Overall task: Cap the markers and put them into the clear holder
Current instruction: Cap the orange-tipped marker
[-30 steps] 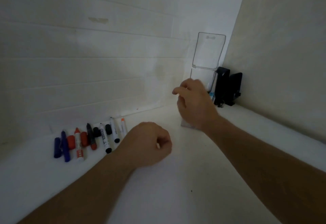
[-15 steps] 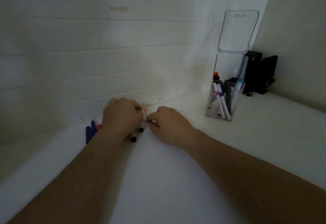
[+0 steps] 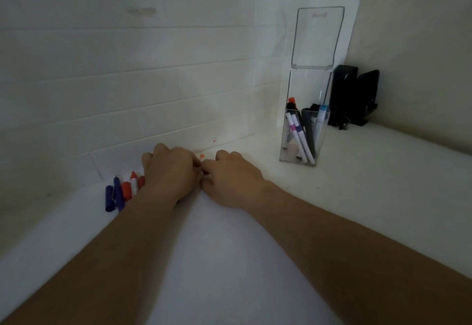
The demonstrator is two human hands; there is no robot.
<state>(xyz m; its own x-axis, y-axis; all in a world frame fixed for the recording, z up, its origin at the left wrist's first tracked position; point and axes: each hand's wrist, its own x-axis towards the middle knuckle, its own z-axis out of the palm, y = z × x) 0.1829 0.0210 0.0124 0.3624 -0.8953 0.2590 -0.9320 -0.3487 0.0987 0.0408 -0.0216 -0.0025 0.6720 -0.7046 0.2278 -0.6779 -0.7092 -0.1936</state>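
White surface (image 3: 229,260) runs under both of my forearms and up to a pale tiled wall (image 3: 127,81). My left hand (image 3: 169,174) and right hand (image 3: 231,180) meet knuckle to knuckle near the wall, both palm-down over the row of loose markers. Between them an orange tip (image 3: 202,156) pokes up; it seems to belong to a marker the two hands share, though the barrel is hidden. The fingers of both hands are curled under and out of my sight, so I cannot tell whether either is pinched on something or just resting.

To the left of my left hand, a few pieces lie side by side on the surface: a blue cap (image 3: 109,199), a blue marker (image 3: 118,193) touching it, a red cap (image 3: 126,191), and a red-tipped white marker (image 3: 133,182) partly covered by my hand.

The clear holder (image 3: 304,135) stands upright, well apart to the right, near the corner, its tall back panel rising above the cup. Several markers (image 3: 301,135) already lean inside it, white barrels with purple bands, a light blue cap, a dark one, and a red cap at the back. Just beside it, against the beige side wall, sits a black object (image 3: 353,94) I cannot identify.
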